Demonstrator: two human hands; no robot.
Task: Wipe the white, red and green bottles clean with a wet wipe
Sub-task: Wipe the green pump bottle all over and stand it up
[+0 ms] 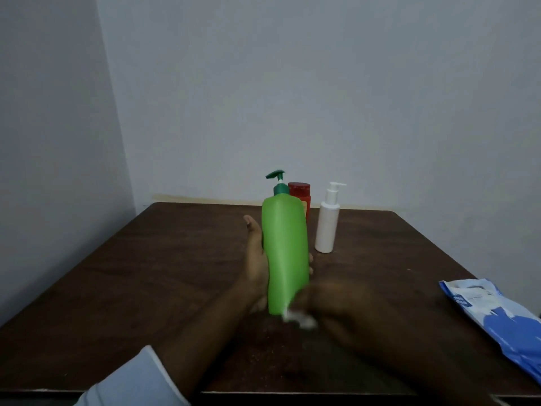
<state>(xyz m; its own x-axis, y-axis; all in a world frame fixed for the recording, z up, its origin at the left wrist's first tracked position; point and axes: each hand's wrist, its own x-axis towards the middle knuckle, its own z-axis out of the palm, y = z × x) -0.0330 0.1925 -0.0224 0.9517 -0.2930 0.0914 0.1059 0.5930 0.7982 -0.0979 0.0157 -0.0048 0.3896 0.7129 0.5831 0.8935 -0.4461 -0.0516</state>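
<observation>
Left hand point(256, 259) grips green bottle point(285, 253) upright above counter point(146, 273); right hand point(328, 300), blurred, pinches wipe point(301, 317) against its base.

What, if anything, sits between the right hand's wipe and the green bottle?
Nothing visible. The right hand, blurred, has the wet wipe at the lower end of the green bottle; the left hand grips it from behind.

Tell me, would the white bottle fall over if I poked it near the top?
Probably yes: the white bottle is tall and slim on a small base, so a high poke would likely tip it. Its round body would then probably roll on the table. It looks like stiff plastic, so it likely wouldn't break.
</observation>
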